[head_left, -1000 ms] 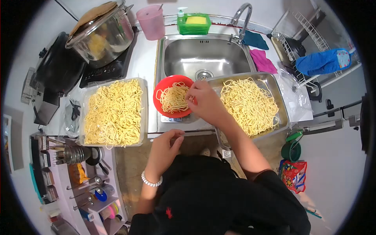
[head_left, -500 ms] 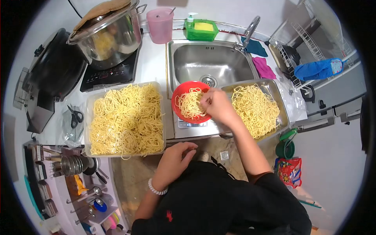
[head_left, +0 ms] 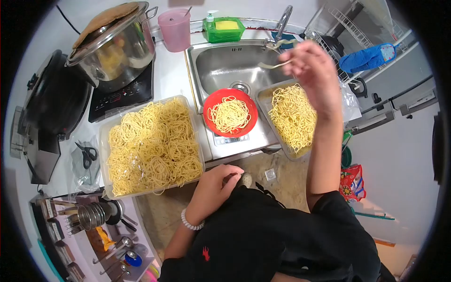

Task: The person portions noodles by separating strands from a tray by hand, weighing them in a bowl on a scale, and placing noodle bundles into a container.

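Scissors at far left, lying on clear plastic on the white counter. Next, steel pot on a black induction cooker. In front of the cooker: clear plastic tray, heaped with yellow noodles in loose bundles, near edge at the counter lip. Pink container stands behind, beside the sink.

Left hand is off the counter, near the tray's front right corner, close to the body, with a white coil bracelet on its wrist. Fingers loosely curled, thumb near the index finger; can't tell if the tips meet.

Red bowl sits on a digital scale in front of the sink, with a noodle portion inside. Display too small to read reliably.

Metal tray just right of the bowl, angled, with more noodles piled in it. Right hand is raised above its far end, motion-blurred, thumb and fingers pinching a few noodle strands that stick out leftward over the sink. Blue mitt hangs on the rack beyond.
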Demonstrator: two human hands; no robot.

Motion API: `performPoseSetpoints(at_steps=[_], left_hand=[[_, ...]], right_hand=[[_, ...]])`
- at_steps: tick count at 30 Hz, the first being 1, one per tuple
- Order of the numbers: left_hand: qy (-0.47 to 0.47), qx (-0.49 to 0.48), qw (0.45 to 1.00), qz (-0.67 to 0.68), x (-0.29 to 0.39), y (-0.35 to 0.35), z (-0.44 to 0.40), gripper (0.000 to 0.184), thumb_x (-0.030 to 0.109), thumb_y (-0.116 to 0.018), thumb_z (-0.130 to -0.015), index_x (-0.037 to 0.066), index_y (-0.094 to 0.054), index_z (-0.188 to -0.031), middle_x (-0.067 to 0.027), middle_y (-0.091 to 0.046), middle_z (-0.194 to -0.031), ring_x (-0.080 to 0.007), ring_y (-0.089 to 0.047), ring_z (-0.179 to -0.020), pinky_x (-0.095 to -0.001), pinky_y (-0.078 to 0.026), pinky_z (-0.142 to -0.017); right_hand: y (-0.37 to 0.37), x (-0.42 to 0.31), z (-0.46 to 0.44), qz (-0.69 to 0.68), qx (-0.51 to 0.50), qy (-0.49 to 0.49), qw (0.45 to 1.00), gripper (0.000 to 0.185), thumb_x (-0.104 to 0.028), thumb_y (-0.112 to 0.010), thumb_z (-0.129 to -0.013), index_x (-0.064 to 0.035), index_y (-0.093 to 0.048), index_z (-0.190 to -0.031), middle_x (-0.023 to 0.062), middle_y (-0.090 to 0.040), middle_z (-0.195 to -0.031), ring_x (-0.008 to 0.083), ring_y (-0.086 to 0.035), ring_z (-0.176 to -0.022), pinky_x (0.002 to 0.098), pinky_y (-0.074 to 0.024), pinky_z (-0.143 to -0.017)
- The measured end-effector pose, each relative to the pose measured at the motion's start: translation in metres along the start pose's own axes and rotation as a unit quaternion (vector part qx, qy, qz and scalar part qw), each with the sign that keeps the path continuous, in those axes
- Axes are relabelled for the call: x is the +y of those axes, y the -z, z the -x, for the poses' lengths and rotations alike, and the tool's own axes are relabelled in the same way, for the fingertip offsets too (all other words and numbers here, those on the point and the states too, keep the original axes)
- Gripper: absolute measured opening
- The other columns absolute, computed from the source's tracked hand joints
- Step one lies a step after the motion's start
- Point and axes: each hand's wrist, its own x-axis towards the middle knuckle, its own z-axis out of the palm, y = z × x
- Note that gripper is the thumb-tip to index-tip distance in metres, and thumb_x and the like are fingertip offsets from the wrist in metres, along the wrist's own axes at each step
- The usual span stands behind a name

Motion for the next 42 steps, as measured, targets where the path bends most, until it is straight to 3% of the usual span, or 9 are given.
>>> performPoseSetpoints(at_steps=[3,6,10,16,24,27,32,35,42], left_hand=[[0.006,-0.009,1.0,-0.008,0.0,0.001,0.002,0.016,0.009,-0.064,-0.091,0.003,-0.068,-0.105,-0.008,-0.07,-0.096,-0.0155,-0.066,-0.081,-0.027,-0.053,-0.069],[0.008,-0.012,1.0,-0.009,0.002,0.001,0.003,0.016,0.009,-0.064,-0.091,0.003,-0.068,-0.105,-0.0084,-0.071,-0.097,-0.016,-0.066,-0.081,-0.0274,-0.053,-0.07],[0.003,-0.011,1.0,-0.007,-0.001,-0.002,0.003,0.016,0.009,-0.065,-0.091,0.003,-0.068,-0.105,-0.0085,-0.071,-0.099,-0.0165,-0.066,-0.081,-0.0274,-0.053,-0.07],[-0.002,-0.031,0.999,-0.009,0.006,-0.014,-0.003,0.016,0.008,-0.065,-0.091,0.004,-0.068,-0.105,-0.0086,-0.07,-0.098,-0.0162,-0.067,-0.08,-0.0268,-0.053,-0.068],[0.033,-0.024,0.998,-0.039,0.011,-0.015,0.01,0.018,0.009,-0.066,-0.091,0.004,-0.068,-0.107,-0.0098,-0.069,-0.098,-0.0169,-0.067,-0.082,-0.0279,-0.054,-0.07],[0.045,0.0,0.998,-0.038,0.003,-0.017,0.015,0.018,0.008,-0.066,-0.09,0.003,-0.068,-0.108,-0.0102,-0.069,-0.098,-0.0175,-0.067,-0.082,-0.0284,-0.054,-0.072],[0.019,0.02,0.999,-0.027,0.001,-0.024,0.008,0.018,0.01,-0.064,-0.09,0.004,-0.067,-0.107,-0.0116,-0.067,-0.092,-0.0218,-0.065,-0.071,-0.0308,-0.052,-0.066],[0.038,-0.004,0.999,-0.038,0.01,-0.027,-0.001,0.019,0.009,-0.065,-0.09,0.004,-0.067,-0.108,-0.0114,-0.068,-0.094,-0.0205,-0.066,-0.076,-0.0301,-0.053,-0.069],[0.042,-0.02,0.997,-0.056,0.019,-0.031,-0.015,0.019,0.008,-0.065,-0.091,0.003,-0.068,-0.109,-0.0112,-0.07,-0.099,-0.0193,-0.068,-0.087,-0.0301,-0.054,-0.076]], right_hand=[[0.04,-0.021,0.009,0.095,0.079,0.078,0.989,0.009,-0.008,-0.061,-0.093,0.0005,-0.063,-0.096,0.0071,-0.067,-0.089,0.0088,-0.059,-0.075,0.0211,-0.0485,-0.074],[0.099,-0.022,0.026,0.249,0.122,0.03,0.96,0.012,-0.012,-0.066,-0.09,-0.0006,-0.064,-0.093,0.005,-0.066,-0.088,0.0083,-0.058,-0.075,0.0227,-0.0472,-0.073],[0.114,0.011,0.043,0.587,0.194,-0.032,0.785,0.029,-0.017,-0.077,-0.074,-0.004,-0.068,-0.098,0.0064,-0.067,-0.09,0.0159,-0.06,-0.081,0.0303,-0.0488,-0.073],[0.013,0.107,0.039,0.483,0.026,-0.022,0.875,0.012,-0.012,-0.069,-0.076,-0.001,-0.07,-0.081,0.0187,-0.065,-0.088,0.0346,-0.062,-0.091,0.0425,-0.049,-0.086],[-0.028,0.183,0.022,0.593,-0.04,0.067,0.802,0.015,-0.011,-0.062,-0.078,0.0014,-0.069,-0.075,0.0222,-0.065,-0.08,0.0395,-0.064,-0.078,0.0471,-0.0516,-0.076],[-0.018,0.173,0.015,0.522,-0.077,-0.04,0.849,0.014,-0.011,-0.067,-0.076,0.0006,-0.07,-0.083,0.0203,-0.068,-0.081,0.0357,-0.066,-0.076,0.0414,-0.0521,-0.072],[-0.017,0.115,0.005,0.367,-0.09,-0.12,0.918,0.014,-0.011,-0.064,-0.09,0.0015,-0.067,-0.084,0.0036,-0.066,-0.073,0.0081,-0.06,-0.069,0.027,-0.0494,-0.065],[-0.013,0.11,-0.005,0.209,-0.046,-0.082,0.973,0.017,-0.016,-0.067,-0.086,0.0007,-0.064,-0.081,0.0041,-0.063,-0.068,0.0095,-0.059,-0.064,0.0269,-0.0481,-0.062],[-0.022,0.041,-0.026,-0.022,-0.092,-0.051,0.994,0.013,-0.015,-0.057,-0.096,-0.0033,-0.059,-0.09,0.0064,-0.067,-0.088,0.0072,-0.058,-0.069,0.0219,-0.049,-0.067]])
